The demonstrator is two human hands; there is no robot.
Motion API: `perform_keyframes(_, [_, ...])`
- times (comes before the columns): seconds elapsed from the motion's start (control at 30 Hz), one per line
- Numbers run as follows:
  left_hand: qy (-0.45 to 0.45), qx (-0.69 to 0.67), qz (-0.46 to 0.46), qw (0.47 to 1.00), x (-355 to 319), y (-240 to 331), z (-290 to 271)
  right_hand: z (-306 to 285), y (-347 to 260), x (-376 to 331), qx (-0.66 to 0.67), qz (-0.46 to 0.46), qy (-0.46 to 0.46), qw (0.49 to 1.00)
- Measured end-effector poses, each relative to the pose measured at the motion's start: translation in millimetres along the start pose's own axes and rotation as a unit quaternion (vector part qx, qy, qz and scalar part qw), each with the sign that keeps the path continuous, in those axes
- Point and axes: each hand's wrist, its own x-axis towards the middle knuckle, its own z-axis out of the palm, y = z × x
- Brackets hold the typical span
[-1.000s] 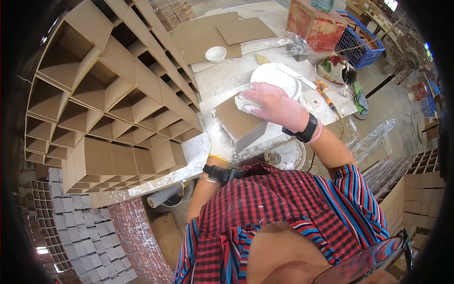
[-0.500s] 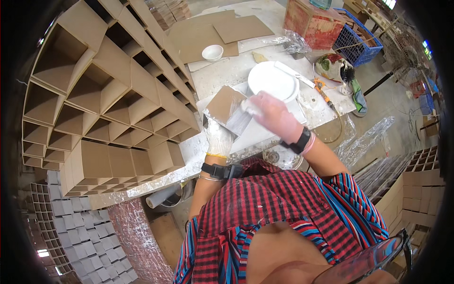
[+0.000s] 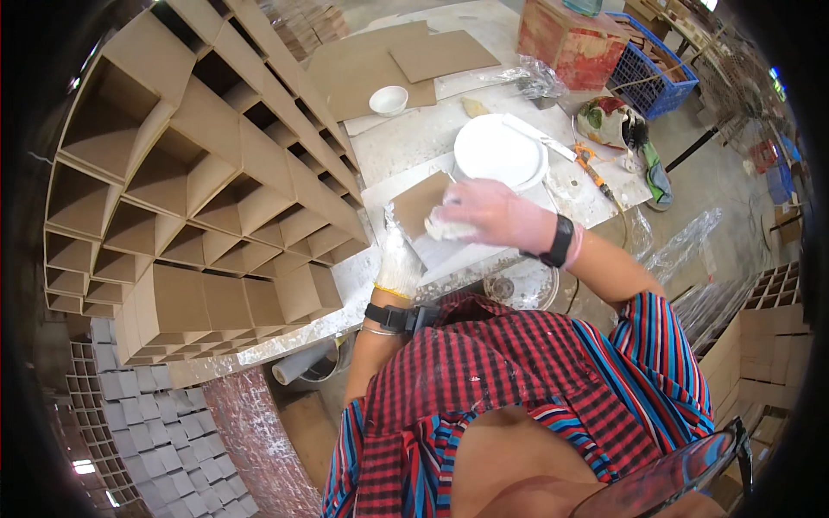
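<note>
L hand (white glove) at box's L side; fingers part hidden, can't tell if gripping. Box btwn hands, over worktop, brown top up. R hand pinches white wad against it. Best: L hand steadies box, wad flat, light even strokes to edges, no lumps at corners. Mind dish just beyond; bowl farther, on board.

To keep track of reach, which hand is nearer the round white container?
Right. The right hand is just in front of the container; the left hand is farther off, toward the lower left.
</note>
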Motion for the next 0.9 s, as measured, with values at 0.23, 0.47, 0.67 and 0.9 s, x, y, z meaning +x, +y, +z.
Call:
perform_keyframes(0.23, [0.127,0.160,0.047,0.978,-13,-4,22,6,48,17,0.027,0.134,0.167,0.977])
perform_keyframes(0.47, [0.034,0.099,-0.031,0.994,-18,3,20,10,3,13,-0.036,-0.102,-0.004,0.994])
perform_keyframes(0.67, [0.047,0.070,-0.101,0.991,-22,4,31,17,26,16,-0.015,-0.025,0.126,0.992])
perform_keyframes(0.9, [0.036,0.132,-0.108,0.985,-25,-11,19,23,23,30,-0.010,-0.040,0.045,0.998])
